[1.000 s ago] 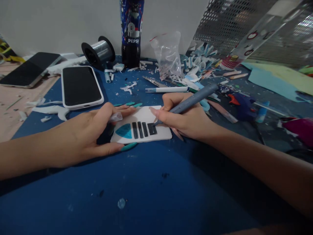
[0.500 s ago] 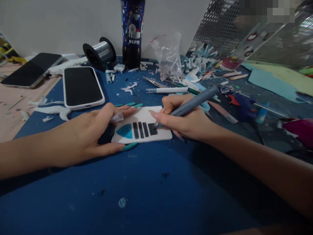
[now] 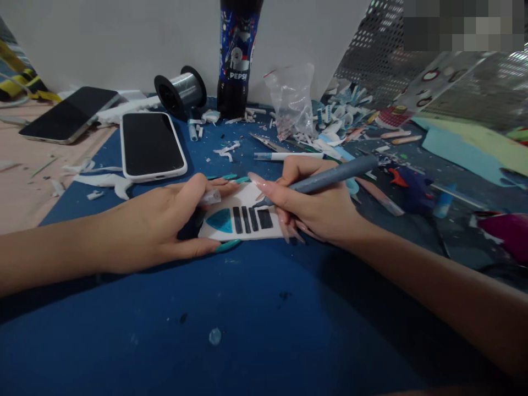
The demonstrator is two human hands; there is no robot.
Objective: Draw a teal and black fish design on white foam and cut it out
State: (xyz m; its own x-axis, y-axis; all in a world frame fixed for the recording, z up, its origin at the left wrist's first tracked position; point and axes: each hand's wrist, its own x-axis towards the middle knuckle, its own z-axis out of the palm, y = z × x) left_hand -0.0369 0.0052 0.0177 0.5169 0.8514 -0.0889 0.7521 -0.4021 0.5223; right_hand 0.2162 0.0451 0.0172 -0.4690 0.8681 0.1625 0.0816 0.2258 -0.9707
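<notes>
A small white card [image 3: 243, 209] with a teal wedge and several black bars lies on the blue mat [image 3: 247, 313]. My left hand [image 3: 165, 225] grips the card's left end, thumb on top and fingers curled round its edges, with a clear nail tip on one finger. My right hand [image 3: 317, 206] is closed on a grey pen-like tool [image 3: 330, 176]. The tool's tip rests at the card's upper edge, just above the black bars.
A white-cased phone [image 3: 152, 146] lies face up behind my left hand, a second phone [image 3: 70, 118] farther left. At the back stand a wire spool [image 3: 181, 91], a Pepsi bottle [image 3: 237, 60] and a plastic bag [image 3: 292, 102]. Paper scraps, pens and a glue gun [image 3: 412, 184] clutter the right.
The tool's tip has lifted from the rightmost black bar to the card's upper edge. My right hand has shifted left over the card's right end; the camera has tilted slightly.
</notes>
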